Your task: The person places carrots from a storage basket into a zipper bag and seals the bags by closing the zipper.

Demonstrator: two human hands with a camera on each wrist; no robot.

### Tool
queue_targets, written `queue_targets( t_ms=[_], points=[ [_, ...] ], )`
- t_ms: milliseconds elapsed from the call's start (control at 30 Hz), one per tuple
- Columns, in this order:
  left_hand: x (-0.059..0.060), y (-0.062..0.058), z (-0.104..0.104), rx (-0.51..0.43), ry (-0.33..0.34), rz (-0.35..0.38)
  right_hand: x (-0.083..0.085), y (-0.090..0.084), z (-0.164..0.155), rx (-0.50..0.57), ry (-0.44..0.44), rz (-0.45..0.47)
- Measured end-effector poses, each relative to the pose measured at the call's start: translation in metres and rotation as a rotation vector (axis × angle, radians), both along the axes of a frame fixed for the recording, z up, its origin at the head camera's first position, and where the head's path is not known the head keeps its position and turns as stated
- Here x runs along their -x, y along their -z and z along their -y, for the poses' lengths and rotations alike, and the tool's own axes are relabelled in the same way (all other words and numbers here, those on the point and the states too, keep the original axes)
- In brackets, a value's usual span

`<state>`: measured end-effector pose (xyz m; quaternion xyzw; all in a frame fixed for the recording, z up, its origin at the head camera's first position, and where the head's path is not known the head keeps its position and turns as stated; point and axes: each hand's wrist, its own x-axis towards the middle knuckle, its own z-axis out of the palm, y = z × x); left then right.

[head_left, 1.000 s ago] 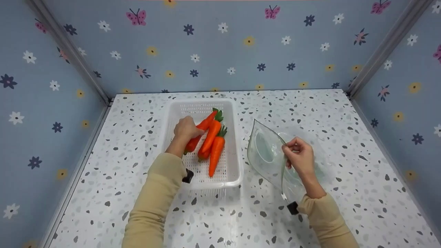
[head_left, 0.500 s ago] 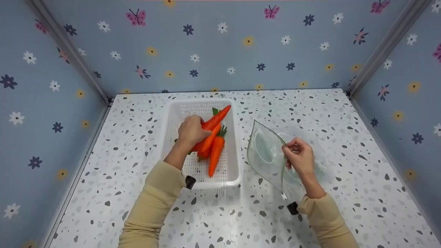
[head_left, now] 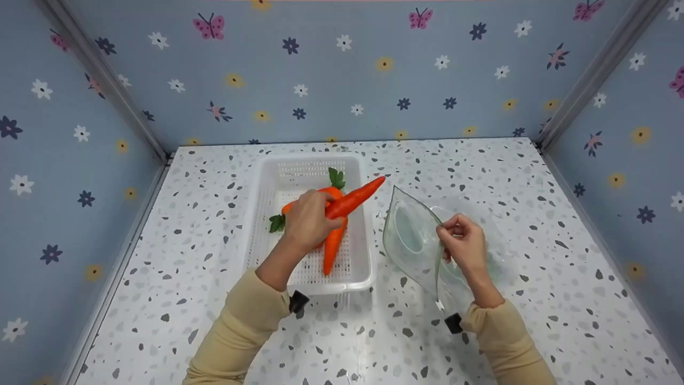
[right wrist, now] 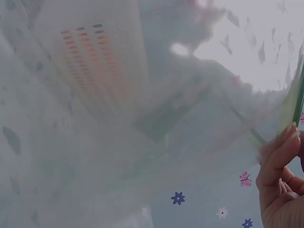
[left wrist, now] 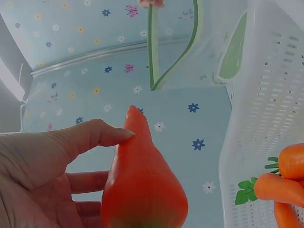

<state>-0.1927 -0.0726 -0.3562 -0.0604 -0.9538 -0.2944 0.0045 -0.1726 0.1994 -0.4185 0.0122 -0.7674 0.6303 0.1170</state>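
Note:
My left hand (head_left: 311, 220) grips a red-orange carrot (head_left: 355, 199) above the white basket, its thin tip pointing up and right past the basket's rim. Up close in the left wrist view, thumb and fingers wrap this carrot (left wrist: 142, 185). Below lie more carrots (head_left: 332, 251) with green leafy tops, partly covered by the hand. To the right, my right hand (head_left: 464, 240) pinches the edge of a clear zip bag (head_left: 414, 232) with a green rim, its mouth spread toward the basket. The bag's film (right wrist: 118, 156) fills much of the right wrist view.
The white perforated basket (head_left: 368, 267) stands on a speckled white table (head_left: 406, 347), left of the bag. More clear plastic (head_left: 494, 251) lies beneath and behind the right hand. Blue flowered panels (head_left: 352, 69) enclose the table at the back and both sides.
My left hand has lifted a carrot off the others and carried it right and up, its tip now beyond the basket's right rim. The right hand and bag have stayed put.

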Motion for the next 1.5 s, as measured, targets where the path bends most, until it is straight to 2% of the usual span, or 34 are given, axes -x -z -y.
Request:
queue_targets(
  t_ms=[300,600,767,1000,1200,1400,1500],
  points=[
    [-0.018,-0.005,-0.019,0.085,0.081,-0.050,0.001,-0.002,0.002,-0.025,0.019,0.042],
    [-0.023,0.000,-0.034,0.155,0.150,-0.076,0.003,-0.004,0.004,-0.033,0.005,0.066],
    [-0.023,0.006,-0.044,0.221,0.157,-0.079,0.005,-0.004,0.006,-0.041,-0.012,0.060],
    [-0.018,0.015,-0.058,0.237,0.190,-0.098,0.007,-0.004,0.010,-0.036,-0.043,0.012],
    [-0.009,0.024,-0.070,0.247,0.203,-0.100,0.010,-0.008,0.013,-0.089,-0.049,0.035],
    [-0.003,0.030,-0.080,0.241,0.211,-0.062,0.013,-0.010,0.016,-0.092,-0.071,0.042],
    [-0.001,0.034,-0.087,0.249,0.213,-0.072,0.015,-0.011,0.018,-0.083,-0.081,0.035]
  ],
)
